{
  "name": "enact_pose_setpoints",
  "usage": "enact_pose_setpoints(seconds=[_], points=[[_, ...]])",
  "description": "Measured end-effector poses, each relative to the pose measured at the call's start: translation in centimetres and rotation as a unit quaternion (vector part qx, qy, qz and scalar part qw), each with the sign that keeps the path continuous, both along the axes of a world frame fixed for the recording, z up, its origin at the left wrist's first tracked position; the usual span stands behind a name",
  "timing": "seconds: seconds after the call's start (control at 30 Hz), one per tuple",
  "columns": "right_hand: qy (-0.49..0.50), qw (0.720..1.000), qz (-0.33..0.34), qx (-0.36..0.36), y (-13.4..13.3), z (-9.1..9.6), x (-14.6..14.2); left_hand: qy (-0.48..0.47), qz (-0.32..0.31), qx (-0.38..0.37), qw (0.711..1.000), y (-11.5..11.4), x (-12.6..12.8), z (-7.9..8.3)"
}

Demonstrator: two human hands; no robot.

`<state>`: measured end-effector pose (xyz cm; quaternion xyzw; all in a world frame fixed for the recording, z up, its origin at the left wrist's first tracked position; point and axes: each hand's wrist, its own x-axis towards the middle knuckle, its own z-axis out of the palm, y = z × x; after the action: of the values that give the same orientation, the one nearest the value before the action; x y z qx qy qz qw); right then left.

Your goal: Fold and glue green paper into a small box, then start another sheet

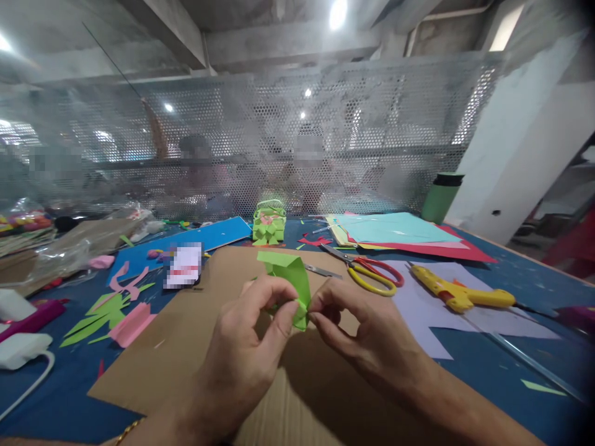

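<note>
Between my two hands is a folded piece of green paper (290, 272), raised over a brown cardboard sheet (186, 347). My left hand (253, 334) pinches its lower left part between thumb and index finger. From the other side, my right hand (357, 316) has its thumb and fingertips closed at the paper's lower right edge. The fingers hide part of the fold. Just beyond the hands lie a metal blade or ruler strip (323, 271) and scissors (372, 272) with red and yellow handles.
A yellow glue gun (460, 291) rests on lilac paper (432, 334) at the right. Coloured sheets (400, 228) and a green bottle (441, 198) stand behind. A small green paper basket (269, 222) is at the back. Green and pink scraps (132, 325) lie left, near a white charger (23, 350).
</note>
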<state>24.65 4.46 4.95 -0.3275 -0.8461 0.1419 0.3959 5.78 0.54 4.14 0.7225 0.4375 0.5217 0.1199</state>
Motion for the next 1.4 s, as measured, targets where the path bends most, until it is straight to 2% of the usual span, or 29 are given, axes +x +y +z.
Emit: enact_pose_setpoints(seconds=[0.27,0.43,0.6,0.73,0.9,1.07,1.23,1.33,1.4], points=[[0.004,0.998,-0.002,0.057,0.1,-0.1,-0.3,0.001,-0.006,0.003,1.0,0.1,0.1,-0.3],[-0.003,0.998,-0.008,0.066,-0.1,-0.2,-0.2,-0.01,-0.008,-0.018,1.0,0.2,0.1,-0.4],[0.014,1.0,0.008,0.008,-0.1,0.3,0.1,0.004,0.026,-0.003,1.0,0.1,-0.2,-0.1],[0.055,0.997,-0.018,-0.047,-0.1,0.8,0.1,-0.001,0.043,0.001,0.999,0.2,-0.4,0.0],[0.061,0.992,0.034,-0.102,-0.1,0.5,-0.3,0.015,0.027,0.001,1.0,0.2,-0.2,0.0],[-0.001,0.998,-0.01,-0.068,0.1,0.0,-0.2,0.003,0.025,0.013,1.0,0.3,-0.2,-0.2],[-0.02,0.999,-0.02,-0.041,0.2,-0.2,0.0,-0.01,0.033,0.009,0.999,0.4,-0.3,-0.1],[0.011,0.999,-0.042,0.033,-0.2,0.0,-0.1,-0.007,0.038,0.008,0.999,0.4,-0.2,-0.1],[0.028,0.994,-0.031,0.098,-0.6,0.1,-0.3,0.003,0.035,0.014,0.999,0.5,0.0,-0.1]])
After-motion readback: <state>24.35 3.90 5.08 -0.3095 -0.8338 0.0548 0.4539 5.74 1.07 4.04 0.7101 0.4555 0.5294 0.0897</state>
